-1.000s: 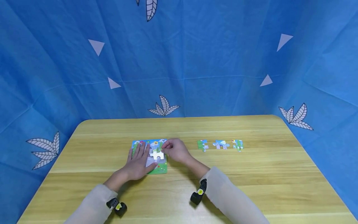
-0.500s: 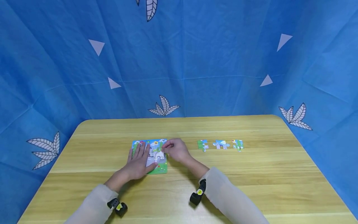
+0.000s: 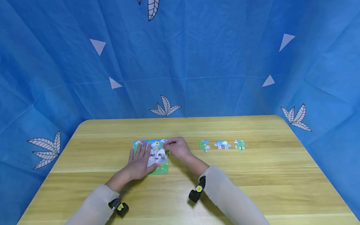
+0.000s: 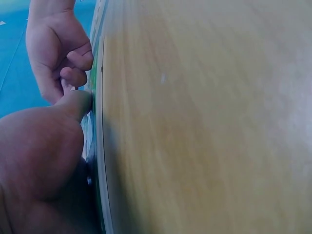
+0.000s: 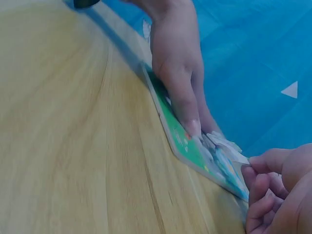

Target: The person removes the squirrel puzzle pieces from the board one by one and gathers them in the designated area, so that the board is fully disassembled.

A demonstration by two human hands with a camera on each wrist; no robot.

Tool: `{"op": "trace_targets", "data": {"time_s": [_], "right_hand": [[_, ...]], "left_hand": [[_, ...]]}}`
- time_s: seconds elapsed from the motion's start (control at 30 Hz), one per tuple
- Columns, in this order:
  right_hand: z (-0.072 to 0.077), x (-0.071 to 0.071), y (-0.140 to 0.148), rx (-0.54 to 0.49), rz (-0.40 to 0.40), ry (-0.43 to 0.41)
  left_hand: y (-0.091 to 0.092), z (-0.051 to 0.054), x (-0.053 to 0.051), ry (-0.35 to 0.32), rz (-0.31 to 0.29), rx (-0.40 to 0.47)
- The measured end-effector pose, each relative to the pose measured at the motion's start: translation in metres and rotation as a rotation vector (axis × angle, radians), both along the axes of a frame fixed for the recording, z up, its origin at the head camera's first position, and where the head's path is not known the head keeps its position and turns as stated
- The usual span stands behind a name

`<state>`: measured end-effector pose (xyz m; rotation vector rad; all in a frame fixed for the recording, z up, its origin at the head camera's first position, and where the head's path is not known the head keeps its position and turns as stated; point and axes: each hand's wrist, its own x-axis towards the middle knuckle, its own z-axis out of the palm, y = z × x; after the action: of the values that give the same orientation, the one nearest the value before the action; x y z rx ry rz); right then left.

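Left hand (image 3: 139, 165) lies flat on the puzzle board (image 3: 165, 170), right hand (image 3: 177, 148) pinches a jigsaw piece (image 3: 160, 152): gently, no bending those tabs

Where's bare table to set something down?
Free: the table right of the loose pieces, and left of the puzzle board. Crowded: the board itself, left hand flat on it, right hand pinching a puzzle piece over it.

Grey-wht puzzle pc (image 5: 229, 147) tilted over flat bd (image 3: 163, 170).

Two hands (image 3: 137, 166) (image 3: 179, 147), one puzzle board (image 3: 163, 170), three loose pieces (image 3: 204, 145) (image 3: 222, 144) (image 3: 240, 145), apparently one pinched piece (image 5: 230, 149).
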<state>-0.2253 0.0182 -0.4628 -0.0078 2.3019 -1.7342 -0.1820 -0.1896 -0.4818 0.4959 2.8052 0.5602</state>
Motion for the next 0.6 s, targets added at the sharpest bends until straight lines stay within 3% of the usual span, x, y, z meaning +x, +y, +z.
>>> {"op": "trace_targets", "data": {"time_s": [0.17, 0.6], "right_hand": [[0.0, -0.002, 0.001, -0.043, -0.016, -0.025], [0.004, 0.006, 0.018, -0.104, 0.06, -0.012]], "left_hand": [[-0.001, 0.001, 0.0, -0.003, -0.006, 0.001], [0.0, 0.005, 0.003, -0.009, -0.012, 0.004]]}}
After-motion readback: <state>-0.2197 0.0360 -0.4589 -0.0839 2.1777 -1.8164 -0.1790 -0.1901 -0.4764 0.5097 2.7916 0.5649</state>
